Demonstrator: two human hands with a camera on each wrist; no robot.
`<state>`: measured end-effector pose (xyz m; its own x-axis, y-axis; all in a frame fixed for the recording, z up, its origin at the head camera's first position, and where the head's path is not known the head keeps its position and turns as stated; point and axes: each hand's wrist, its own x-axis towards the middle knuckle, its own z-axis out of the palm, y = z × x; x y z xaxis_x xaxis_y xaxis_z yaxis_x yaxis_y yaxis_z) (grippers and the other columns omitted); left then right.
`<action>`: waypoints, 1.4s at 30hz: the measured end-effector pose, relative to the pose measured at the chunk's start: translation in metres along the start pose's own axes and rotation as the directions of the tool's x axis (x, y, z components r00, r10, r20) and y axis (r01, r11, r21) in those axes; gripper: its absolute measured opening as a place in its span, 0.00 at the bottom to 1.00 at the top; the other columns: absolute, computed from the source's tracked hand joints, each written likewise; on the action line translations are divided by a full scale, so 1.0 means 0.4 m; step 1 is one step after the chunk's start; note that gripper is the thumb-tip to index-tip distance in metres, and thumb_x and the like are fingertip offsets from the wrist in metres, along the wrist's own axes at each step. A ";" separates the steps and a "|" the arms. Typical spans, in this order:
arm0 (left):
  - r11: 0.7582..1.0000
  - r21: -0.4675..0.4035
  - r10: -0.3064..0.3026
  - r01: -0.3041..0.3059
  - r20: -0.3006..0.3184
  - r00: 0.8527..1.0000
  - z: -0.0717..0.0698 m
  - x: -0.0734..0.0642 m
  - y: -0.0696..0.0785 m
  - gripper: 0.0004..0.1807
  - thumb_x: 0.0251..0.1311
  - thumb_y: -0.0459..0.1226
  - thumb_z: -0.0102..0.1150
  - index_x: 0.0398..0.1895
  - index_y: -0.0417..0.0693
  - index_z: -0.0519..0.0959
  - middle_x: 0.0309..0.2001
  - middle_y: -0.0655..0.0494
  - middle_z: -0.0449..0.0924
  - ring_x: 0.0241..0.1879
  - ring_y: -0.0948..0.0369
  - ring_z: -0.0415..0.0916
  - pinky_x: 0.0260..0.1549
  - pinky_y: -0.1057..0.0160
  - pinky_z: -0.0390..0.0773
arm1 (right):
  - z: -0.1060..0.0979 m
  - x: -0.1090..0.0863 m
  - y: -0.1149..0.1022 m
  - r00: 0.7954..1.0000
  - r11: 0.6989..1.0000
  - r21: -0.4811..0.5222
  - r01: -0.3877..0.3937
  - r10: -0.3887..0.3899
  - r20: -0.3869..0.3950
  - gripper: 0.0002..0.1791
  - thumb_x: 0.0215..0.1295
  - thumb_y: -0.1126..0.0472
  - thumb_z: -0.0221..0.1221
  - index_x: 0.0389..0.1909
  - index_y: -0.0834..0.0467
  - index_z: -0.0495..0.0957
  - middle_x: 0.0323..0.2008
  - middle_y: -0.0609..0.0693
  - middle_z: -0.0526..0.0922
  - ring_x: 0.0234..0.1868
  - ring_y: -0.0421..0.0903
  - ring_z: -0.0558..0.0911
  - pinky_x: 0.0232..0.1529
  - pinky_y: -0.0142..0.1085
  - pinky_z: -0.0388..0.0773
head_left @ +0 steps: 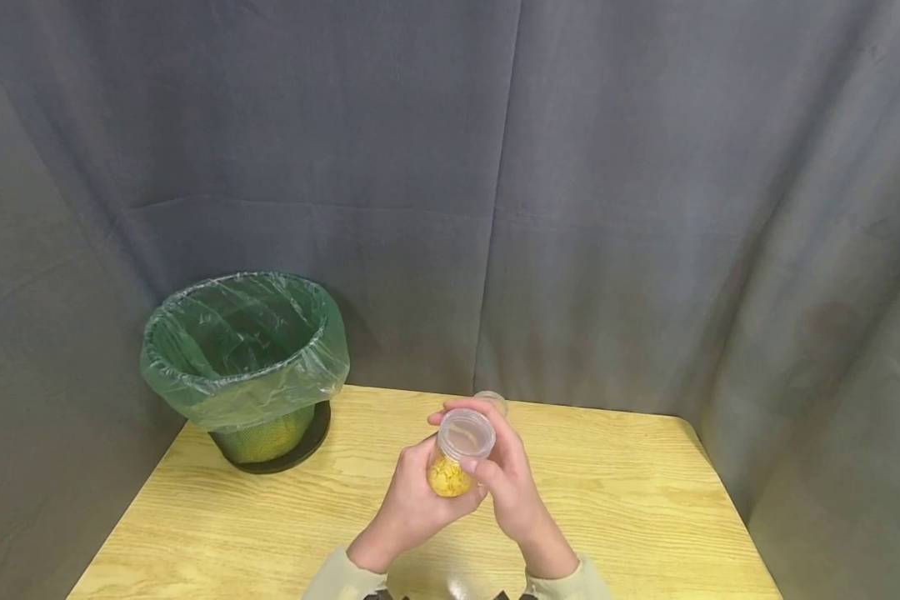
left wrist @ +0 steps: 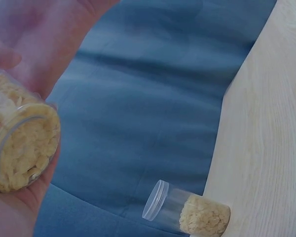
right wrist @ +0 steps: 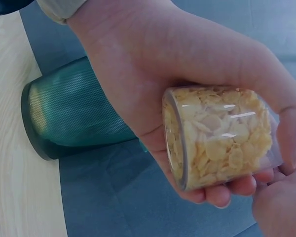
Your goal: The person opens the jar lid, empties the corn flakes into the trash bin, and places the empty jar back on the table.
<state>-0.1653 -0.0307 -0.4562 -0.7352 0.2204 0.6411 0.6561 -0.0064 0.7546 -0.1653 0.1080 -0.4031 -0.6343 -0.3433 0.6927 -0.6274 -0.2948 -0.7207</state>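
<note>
A clear plastic jar (head_left: 448,477) of yellow flakes is held up over the table, its round clear lid (head_left: 467,433) facing my head. My left hand (head_left: 412,498) wraps around the jar's body; in the right wrist view the thumb lies along one side of the jar (right wrist: 222,136) and fingertips show beneath it. Around the lid curl the fingers of my right hand (head_left: 512,475), with the thumb on the near edge. A second lidded jar (left wrist: 204,215), partly filled with similar flakes, stands behind the hands and is mostly hidden in the head view.
A green mesh bin (head_left: 266,437) lined with a green plastic bag (head_left: 322,375) stands at the table's back left. Grey curtains (head_left: 390,167) enclose the back and sides of the wooden table (head_left: 630,500).
</note>
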 end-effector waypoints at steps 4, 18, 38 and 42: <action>1.000 -0.019 -0.025 0.025 0.007 1.000 0.000 0.002 0.003 0.26 0.48 0.28 0.73 0.53 0.48 0.80 0.48 0.55 0.85 0.43 0.56 0.83 0.41 0.57 0.84 | 0.001 0.001 -0.002 1.000 1.000 0.025 0.000 0.000 -0.004 0.28 0.64 0.68 0.51 0.63 0.78 0.61 0.53 0.71 0.77 0.58 0.54 0.77 0.61 0.42 0.71; 1.000 0.017 -0.010 0.010 -0.010 1.000 -0.002 0.001 0.003 0.26 0.47 0.28 0.73 0.52 0.47 0.80 0.47 0.56 0.85 0.43 0.57 0.83 0.42 0.57 0.83 | 0.000 -0.005 0.001 0.999 0.999 0.026 -0.030 0.031 -0.034 0.24 0.65 0.71 0.55 0.60 0.75 0.65 0.53 0.68 0.78 0.58 0.55 0.78 0.61 0.42 0.73; 1.000 0.000 -0.022 0.022 -0.010 1.000 0.002 -0.002 0.004 0.25 0.48 0.29 0.74 0.52 0.47 0.81 0.46 0.56 0.85 0.43 0.57 0.83 0.42 0.58 0.83 | -0.002 -0.009 0.002 0.999 1.000 0.004 -0.031 0.031 -0.023 0.25 0.65 0.67 0.51 0.62 0.73 0.67 0.52 0.70 0.78 0.57 0.54 0.79 0.61 0.42 0.72; 0.999 -0.006 -0.036 0.036 -0.006 0.999 0.002 -0.002 0.006 0.25 0.48 0.29 0.74 0.52 0.48 0.80 0.46 0.56 0.85 0.42 0.58 0.83 0.40 0.58 0.83 | -0.003 -0.009 0.002 0.999 0.999 0.014 -0.032 0.032 -0.010 0.30 0.65 0.65 0.51 0.66 0.74 0.63 0.53 0.72 0.77 0.58 0.54 0.78 0.61 0.42 0.72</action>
<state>-0.1632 -0.0302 -0.4548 -0.7596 0.2143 0.6140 0.6278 -0.0047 0.7783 -0.1640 0.1099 -0.4064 -0.6582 -0.3438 0.6697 -0.6006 -0.2966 -0.7425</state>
